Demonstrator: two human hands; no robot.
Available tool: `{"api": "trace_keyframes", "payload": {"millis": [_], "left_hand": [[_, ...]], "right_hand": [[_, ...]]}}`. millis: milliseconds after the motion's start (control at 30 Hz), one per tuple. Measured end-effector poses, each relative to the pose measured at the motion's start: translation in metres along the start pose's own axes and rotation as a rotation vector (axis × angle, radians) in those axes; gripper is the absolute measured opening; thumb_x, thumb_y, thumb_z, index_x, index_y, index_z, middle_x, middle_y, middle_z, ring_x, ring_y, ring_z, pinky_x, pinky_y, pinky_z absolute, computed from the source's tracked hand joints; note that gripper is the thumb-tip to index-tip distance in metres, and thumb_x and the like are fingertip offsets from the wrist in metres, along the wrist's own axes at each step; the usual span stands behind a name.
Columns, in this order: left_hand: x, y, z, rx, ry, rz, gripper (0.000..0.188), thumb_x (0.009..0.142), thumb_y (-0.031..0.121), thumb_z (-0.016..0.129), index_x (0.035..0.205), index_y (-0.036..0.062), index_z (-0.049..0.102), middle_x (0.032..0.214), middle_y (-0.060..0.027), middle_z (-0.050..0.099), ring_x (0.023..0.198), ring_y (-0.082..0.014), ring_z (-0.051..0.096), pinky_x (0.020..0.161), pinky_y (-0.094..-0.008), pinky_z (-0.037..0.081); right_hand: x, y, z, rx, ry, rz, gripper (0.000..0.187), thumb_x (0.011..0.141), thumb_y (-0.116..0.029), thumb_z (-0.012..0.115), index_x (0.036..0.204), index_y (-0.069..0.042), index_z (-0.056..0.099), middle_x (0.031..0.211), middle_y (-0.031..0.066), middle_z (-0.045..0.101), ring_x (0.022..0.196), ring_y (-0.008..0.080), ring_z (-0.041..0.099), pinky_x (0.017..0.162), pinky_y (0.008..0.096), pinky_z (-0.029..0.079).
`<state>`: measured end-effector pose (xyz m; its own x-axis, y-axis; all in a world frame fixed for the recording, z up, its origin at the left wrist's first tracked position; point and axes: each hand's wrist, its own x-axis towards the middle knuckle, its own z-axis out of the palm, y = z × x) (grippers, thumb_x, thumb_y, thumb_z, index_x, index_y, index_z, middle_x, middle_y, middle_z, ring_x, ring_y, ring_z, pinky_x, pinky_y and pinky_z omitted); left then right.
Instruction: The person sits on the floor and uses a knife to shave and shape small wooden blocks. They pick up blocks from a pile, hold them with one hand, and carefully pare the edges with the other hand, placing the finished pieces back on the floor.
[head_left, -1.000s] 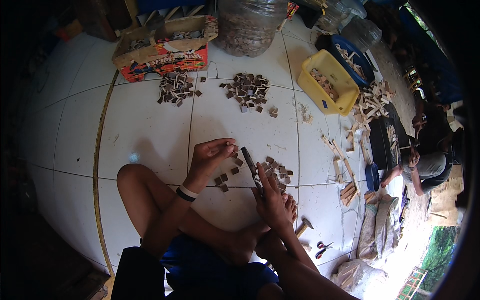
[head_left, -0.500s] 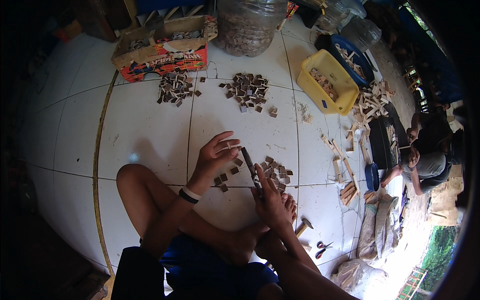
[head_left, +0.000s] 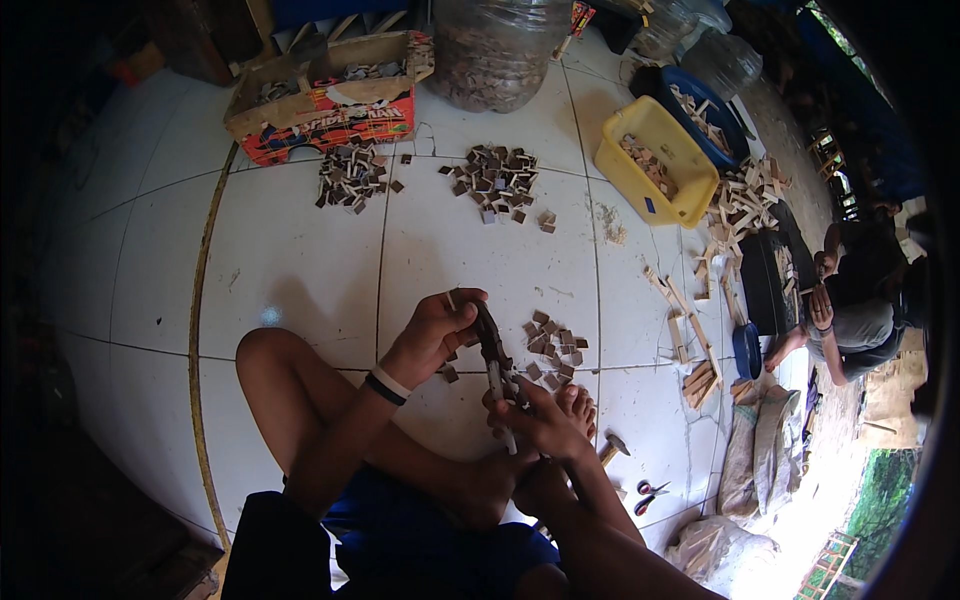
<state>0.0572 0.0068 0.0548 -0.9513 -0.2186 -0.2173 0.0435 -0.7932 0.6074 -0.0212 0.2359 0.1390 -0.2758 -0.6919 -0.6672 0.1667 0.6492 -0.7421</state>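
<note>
On the tiled floor (head_left: 300, 250), the left hand (head_left: 432, 335) pinches a small wooden piece (head_left: 452, 300) at the pliers (head_left: 495, 365), whose handles the right hand (head_left: 540, 425) grips closed, likely for trimming.

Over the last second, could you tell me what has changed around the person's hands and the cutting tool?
The left hand rose from the small pieces on the floor and came across to the jaws of the pliers-like tool, now pinching a small piece there. The right hand kept gripping the tool's handles in the same spot. The nearby pile of brown pieces, the two farther piles, the yellow tub and the cardboard box stayed put.
</note>
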Motion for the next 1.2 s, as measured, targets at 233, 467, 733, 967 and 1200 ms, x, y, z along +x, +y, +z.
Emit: {"api": "trace_keyframes", "payload": {"millis": [233,467,733,967,1200], "left_hand": [[0.001,0.001,-0.010,-0.005,-0.052,-0.068,0.036,0.097,0.021,0.074,0.126,0.0041,0.061,0.109,-0.0074,0.071,0.105,-0.0200,0.070,0.098,-0.0354,0.054],[0.003,0.002,-0.007,0.087,0.037,-0.042,0.047,0.096,0.025,0.076,0.134,0.0043,0.059,0.116,-0.0048,0.070,0.110,-0.0166,0.068,0.101,-0.0337,0.055],[0.006,0.007,-0.013,0.077,0.065,0.091,0.035,0.101,0.019,0.068,0.129,-0.0012,0.061,0.121,-0.0099,0.068,0.119,-0.0212,0.065,0.110,-0.0351,0.051],[0.006,0.008,-0.004,0.530,0.122,0.271,0.027,0.103,0.011,0.063,0.125,-0.0040,0.061,0.119,-0.0117,0.070,0.116,-0.0215,0.068,0.108,-0.0352,0.051],[0.005,-0.004,0.006,0.556,0.064,0.252,0.031,0.103,0.017,0.065,0.126,-0.0033,0.061,0.122,-0.0092,0.066,0.113,-0.0172,0.068,0.101,-0.0314,0.055]], "right_hand": [[0.007,0.012,0.003,0.236,-0.077,-0.037,0.044,0.102,-0.039,0.067,0.126,-0.003,0.061,0.101,0.0045,0.070,0.095,0.0138,0.065,0.088,0.0284,0.048],[0.013,0.027,0.002,0.146,0.056,-0.022,0.030,0.105,-0.025,0.062,0.124,-0.002,0.057,0.095,0.0034,0.063,0.087,0.0143,0.061,0.080,0.0325,0.051],[0.017,0.024,-0.002,0.329,-0.091,-0.137,0.041,0.105,-0.026,0.063,0.135,0.001,0.058,0.118,0.0124,0.068,0.108,0.0192,0.067,0.095,0.0308,0.052],[0.025,0.031,0.000,0.189,0.136,-0.023,0.048,0.103,-0.032,0.066,0.138,-0.001,0.059,0.125,0.0104,0.068,0.113,0.0151,0.063,0.102,0.0303,0.047],[0.023,0.024,0.003,0.358,0.011,-0.107,0.048,0.106,-0.026,0.061,0.143,0.002,0.051,0.130,0.0152,0.066,0.121,0.0216,0.065,0.108,0.0343,0.047]]}}
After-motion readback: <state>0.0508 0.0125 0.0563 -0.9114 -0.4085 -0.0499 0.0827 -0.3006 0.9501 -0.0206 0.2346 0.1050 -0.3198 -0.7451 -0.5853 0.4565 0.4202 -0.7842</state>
